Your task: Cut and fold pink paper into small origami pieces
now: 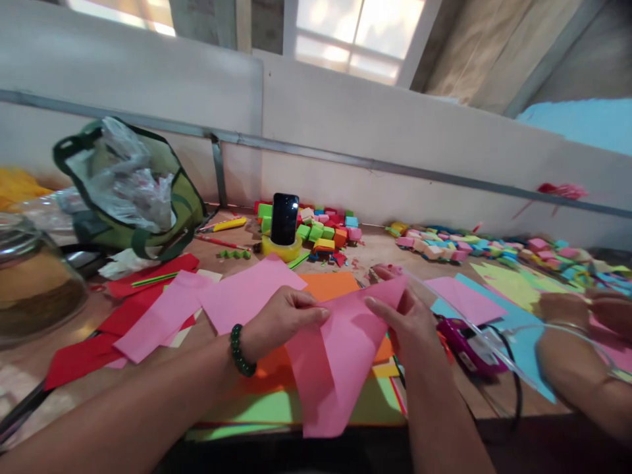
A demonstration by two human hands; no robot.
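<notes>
Between my two hands hangs a pink sheet of paper [353,349], folded over at its top edge and drooping at the bottom. My left hand [289,316], with a dark green bead bracelet [241,350] on the wrist, pinches its upper left edge. On the upper right, my right hand [402,313] grips the same sheet with the thumb in front and the fingers mostly behind. Under it lie orange paper [269,368] and light green paper [247,409]. Another pink sheet [251,289] rests just beyond my left hand.
A black phone [285,220] stands in a yellow tape roll [281,249] before colourful folded paper pieces [320,230]. At left are a green bag [182,197], a glass jar [34,283] and red paper [81,359]. Another person's arms [567,349] work at right, near a purple device [471,349].
</notes>
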